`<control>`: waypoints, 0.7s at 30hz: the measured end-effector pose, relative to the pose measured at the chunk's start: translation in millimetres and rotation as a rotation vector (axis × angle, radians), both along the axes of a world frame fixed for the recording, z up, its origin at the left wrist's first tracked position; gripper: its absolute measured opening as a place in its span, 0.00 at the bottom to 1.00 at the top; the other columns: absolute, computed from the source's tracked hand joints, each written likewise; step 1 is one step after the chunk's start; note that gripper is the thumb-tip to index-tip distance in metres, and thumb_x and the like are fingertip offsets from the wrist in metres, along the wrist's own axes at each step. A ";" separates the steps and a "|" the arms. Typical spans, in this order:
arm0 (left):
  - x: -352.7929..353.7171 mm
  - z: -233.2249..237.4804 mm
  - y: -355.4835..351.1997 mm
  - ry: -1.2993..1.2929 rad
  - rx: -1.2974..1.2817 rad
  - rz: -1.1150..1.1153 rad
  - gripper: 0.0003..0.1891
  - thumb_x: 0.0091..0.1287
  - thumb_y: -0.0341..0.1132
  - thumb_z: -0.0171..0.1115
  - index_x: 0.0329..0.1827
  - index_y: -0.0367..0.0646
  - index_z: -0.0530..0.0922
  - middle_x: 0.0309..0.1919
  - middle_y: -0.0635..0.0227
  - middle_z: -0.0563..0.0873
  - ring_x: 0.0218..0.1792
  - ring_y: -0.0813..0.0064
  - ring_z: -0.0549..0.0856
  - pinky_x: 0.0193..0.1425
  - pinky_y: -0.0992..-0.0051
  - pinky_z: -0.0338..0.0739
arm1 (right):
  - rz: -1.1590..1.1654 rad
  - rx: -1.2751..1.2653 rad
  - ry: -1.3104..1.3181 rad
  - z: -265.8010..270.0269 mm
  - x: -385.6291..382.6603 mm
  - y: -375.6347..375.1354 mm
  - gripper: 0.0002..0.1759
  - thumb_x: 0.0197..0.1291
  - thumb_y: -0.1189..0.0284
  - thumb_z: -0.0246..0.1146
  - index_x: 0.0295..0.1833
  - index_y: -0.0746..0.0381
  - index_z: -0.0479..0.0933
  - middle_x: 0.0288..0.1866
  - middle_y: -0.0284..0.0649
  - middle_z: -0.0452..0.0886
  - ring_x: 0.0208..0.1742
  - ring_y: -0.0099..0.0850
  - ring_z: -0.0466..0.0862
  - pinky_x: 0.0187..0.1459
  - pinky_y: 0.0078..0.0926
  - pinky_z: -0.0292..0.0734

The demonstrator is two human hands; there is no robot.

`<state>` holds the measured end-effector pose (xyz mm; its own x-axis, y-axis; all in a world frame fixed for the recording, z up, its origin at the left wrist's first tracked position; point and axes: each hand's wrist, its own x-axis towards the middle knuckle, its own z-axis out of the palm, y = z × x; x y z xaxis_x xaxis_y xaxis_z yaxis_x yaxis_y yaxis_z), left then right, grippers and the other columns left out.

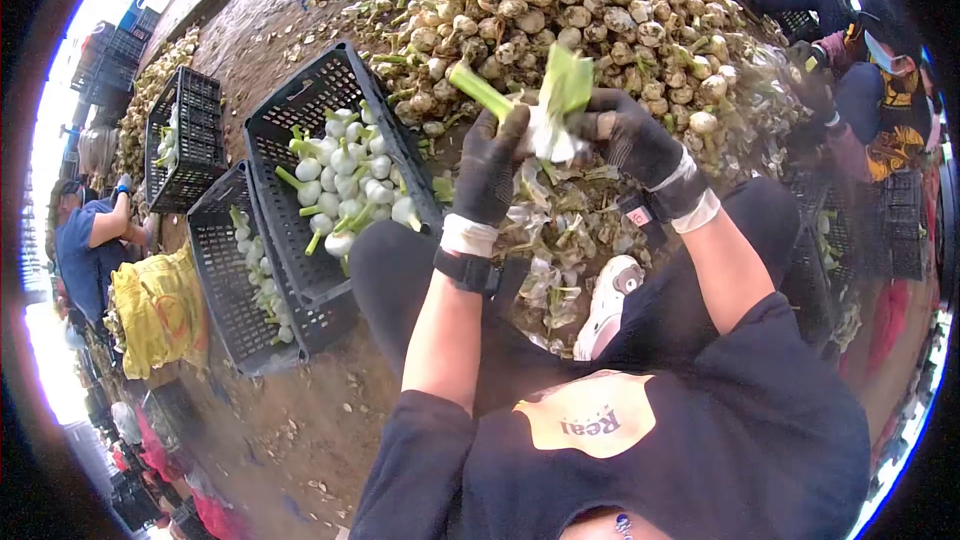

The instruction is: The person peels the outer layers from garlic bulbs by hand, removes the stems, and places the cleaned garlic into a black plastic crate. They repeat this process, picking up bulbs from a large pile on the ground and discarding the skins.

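Both hands wear dark gloves with white cuffs and meet in front of my chest. My left hand (490, 165) is closed around a garlic bulb, whose cut green stem (482, 92) sticks out to the upper left. My right hand (640, 145) pinches at the loose outer garlic leaves (565, 85), pale green above and white below, blurred by motion. The fingers hide most of the bulb. Below the hands, peeled skins and leaves (545, 285) litter the ground between my legs. A big heap of untrimmed garlic bulbs (560, 10) lies just beyond.
To my left stands a black crate (290, 110) with cleaned white garlic (350, 180). Another crate (215, 280) beside it also holds garlic. A yellow sack (158, 310) and a seated person (90, 240) are farther left. Another person (865, 90) works at right, near more crates.
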<state>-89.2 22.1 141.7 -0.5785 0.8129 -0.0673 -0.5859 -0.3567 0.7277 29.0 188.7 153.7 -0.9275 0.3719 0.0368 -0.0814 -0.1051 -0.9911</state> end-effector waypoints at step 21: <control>-11.1 -5.1 -19.2 0.853 -0.257 0.610 0.17 0.69 0.29 0.62 0.60 0.37 0.76 0.48 0.60 0.85 0.49 0.73 0.84 0.54 0.73 0.81 | 0.058 -0.283 -0.202 23.3 -10.7 -63.0 0.24 0.68 0.57 0.62 0.55 0.67 0.76 0.43 0.35 0.82 0.41 0.22 0.81 0.45 0.22 0.78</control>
